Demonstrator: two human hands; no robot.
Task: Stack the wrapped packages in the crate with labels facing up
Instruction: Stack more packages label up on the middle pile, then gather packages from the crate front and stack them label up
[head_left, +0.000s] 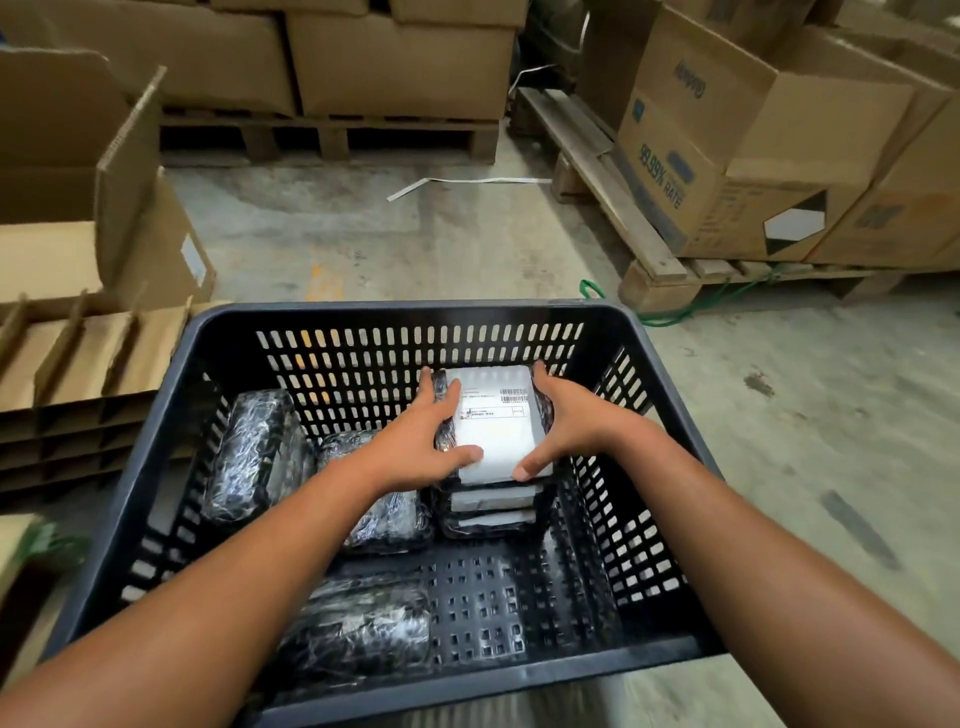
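Observation:
A dark slotted plastic crate (395, 310) sits on the concrete floor in front of me. In its far right corner stands a stack of black-wrapped packages, and the top package (498, 431) shows its white label upward. My left hand (415, 441) grips the top package's left edge. Its right edge is held by my right hand (569, 421). Two more white labels show on the packages below in the stack (491, 506). Loose wrapped packages lie label-down at the crate's left (249, 452), middle (387, 514) and near side (358, 623).
Flattened cardboard dividers (78, 358) and an open box (104, 197) lie to the left. Wooden pallets loaded with cardboard boxes stand behind (332, 135) and to the right (727, 171). A green strap (675, 314) lies on the floor by the right pallet.

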